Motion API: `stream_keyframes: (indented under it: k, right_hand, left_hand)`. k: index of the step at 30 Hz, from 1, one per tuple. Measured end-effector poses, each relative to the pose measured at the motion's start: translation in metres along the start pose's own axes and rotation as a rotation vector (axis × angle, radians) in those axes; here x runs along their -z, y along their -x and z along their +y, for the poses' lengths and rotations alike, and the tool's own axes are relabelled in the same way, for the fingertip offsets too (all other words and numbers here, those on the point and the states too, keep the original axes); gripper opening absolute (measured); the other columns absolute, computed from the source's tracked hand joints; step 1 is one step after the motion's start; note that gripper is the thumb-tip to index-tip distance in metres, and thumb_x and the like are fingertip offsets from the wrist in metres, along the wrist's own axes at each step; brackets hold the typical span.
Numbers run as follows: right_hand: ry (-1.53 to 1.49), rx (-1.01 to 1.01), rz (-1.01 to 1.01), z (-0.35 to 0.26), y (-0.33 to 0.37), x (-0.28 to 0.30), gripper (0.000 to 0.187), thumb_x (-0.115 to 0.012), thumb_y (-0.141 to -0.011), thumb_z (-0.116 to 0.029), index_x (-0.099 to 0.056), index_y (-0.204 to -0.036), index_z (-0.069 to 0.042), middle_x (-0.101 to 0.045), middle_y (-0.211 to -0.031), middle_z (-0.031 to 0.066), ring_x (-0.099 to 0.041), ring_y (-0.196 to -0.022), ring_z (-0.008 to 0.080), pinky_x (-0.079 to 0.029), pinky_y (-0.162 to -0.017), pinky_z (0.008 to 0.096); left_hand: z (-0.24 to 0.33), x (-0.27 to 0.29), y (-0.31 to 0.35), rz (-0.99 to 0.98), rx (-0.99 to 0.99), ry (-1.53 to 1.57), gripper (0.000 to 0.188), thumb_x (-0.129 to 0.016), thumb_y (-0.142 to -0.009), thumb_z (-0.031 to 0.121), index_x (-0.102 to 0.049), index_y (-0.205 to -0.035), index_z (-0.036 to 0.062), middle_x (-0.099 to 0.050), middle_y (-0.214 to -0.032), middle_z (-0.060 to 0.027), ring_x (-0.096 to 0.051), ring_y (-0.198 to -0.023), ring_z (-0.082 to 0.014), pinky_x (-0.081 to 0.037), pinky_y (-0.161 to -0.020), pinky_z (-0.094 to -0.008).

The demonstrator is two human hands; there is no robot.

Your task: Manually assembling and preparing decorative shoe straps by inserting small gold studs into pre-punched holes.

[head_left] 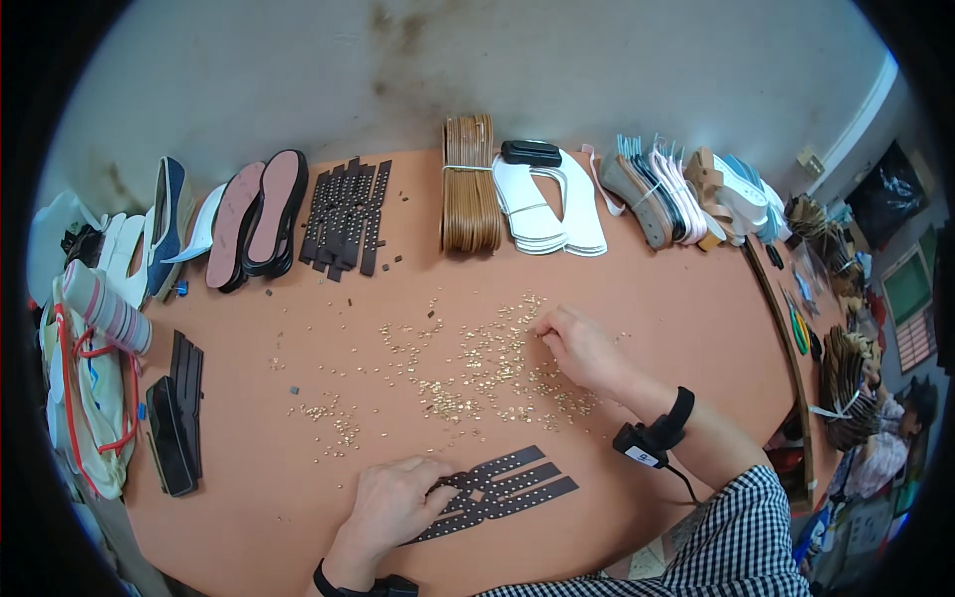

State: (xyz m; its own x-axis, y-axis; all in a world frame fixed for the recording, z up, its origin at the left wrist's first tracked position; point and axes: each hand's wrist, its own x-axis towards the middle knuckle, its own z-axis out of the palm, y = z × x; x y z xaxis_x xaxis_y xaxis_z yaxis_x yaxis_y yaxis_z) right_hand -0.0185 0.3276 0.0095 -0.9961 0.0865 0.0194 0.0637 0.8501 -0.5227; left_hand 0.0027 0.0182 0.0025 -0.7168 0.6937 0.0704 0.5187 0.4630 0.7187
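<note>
"While the left hand (390, 502) rests on the dark studded strap piece (527, 498) near the table's (239, 517) front edge, where's the right hand (585, 350)?"

"Above, fingertips down at the scattered gold studs (477, 360); whether they pinch one, I can't tell."

"And the left's grip?"

"Fingers curled; clasping or merely pressing, I can't tell."

A dark, slotted strap piece (490, 503) lies slantwise, dotted with studs, loose gold studs (479, 360) scattered beyond

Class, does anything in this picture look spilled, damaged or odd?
Yes: small gold studs look spilled, scattered loose across the middle of the table rather than gathered in a container. Behind it, brown stains mark the pale wall.
</note>
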Motion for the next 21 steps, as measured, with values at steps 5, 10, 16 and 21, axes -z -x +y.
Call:
stream_keyframes:
  k: [5, 10, 16, 21]
  right_hand:
    - [0.023, -0.007, -0.018, 0.0024, -0.0029, -0.0018, 0.015, -0.052, -0.087, -0.006, -0.062, -0.095, 0.0, -0.061, -0.098, 0.0177, -0.059, -0.098, 0.0355, -0.047, -0.087, 0.0416]
    - [0.091, 0.032, -0.012, 0.0059, -0.0038, -0.0035, 0.012, -0.053, -0.088, -0.004, -0.061, -0.096, 0.0, -0.062, -0.097, 0.0151, -0.061, -0.093, 0.0335, -0.049, -0.082, 0.0388]
    - [0.009, -0.015, -0.012, 0.0081, -0.0071, -0.0036, 0.013, -0.054, -0.087, -0.003, -0.062, -0.097, 0.0, -0.064, -0.096, 0.0161, -0.063, -0.092, 0.0333, -0.049, -0.082, 0.0382]
    - [0.038, 0.0, 0.0, 0.0061, -0.0097, -0.0037, 0.013, -0.055, -0.087, -0.003, -0.062, -0.098, 0.0, -0.065, -0.093, 0.0168, -0.063, -0.091, 0.0343, -0.05, -0.081, 0.0388]
  left_hand:
    - [-0.0018, -0.0021, 0.001, 0.002, 0.002, -0.007, 0.016, -0.073, -0.074, 0.019, -0.069, -0.087, 0.0108, -0.065, -0.071, -0.0042, -0.065, -0.062, -0.0214, -0.05, -0.055, -0.0321]
    - [-0.0031, -0.0024, 0.001, 0.004, -0.014, -0.03, 0.016, -0.072, -0.074, 0.019, -0.069, -0.088, 0.0109, -0.066, -0.072, -0.0042, -0.065, -0.062, -0.0213, -0.05, -0.055, -0.0322]
    - [-0.0037, -0.0022, 0.0012, -0.003, -0.012, -0.027, 0.016, -0.072, -0.074, 0.02, -0.069, -0.088, 0.0116, -0.066, -0.074, -0.004, -0.065, -0.062, -0.0213, -0.051, -0.056, -0.0325]
    - [0.0003, 0.0034, 0.0008, -0.116, 0.071, -0.04, 0.02, -0.071, -0.077, 0.023, -0.069, -0.092, 0.01, -0.07, -0.09, -0.0043, -0.067, -0.075, -0.0256, -0.054, -0.065, -0.0366]
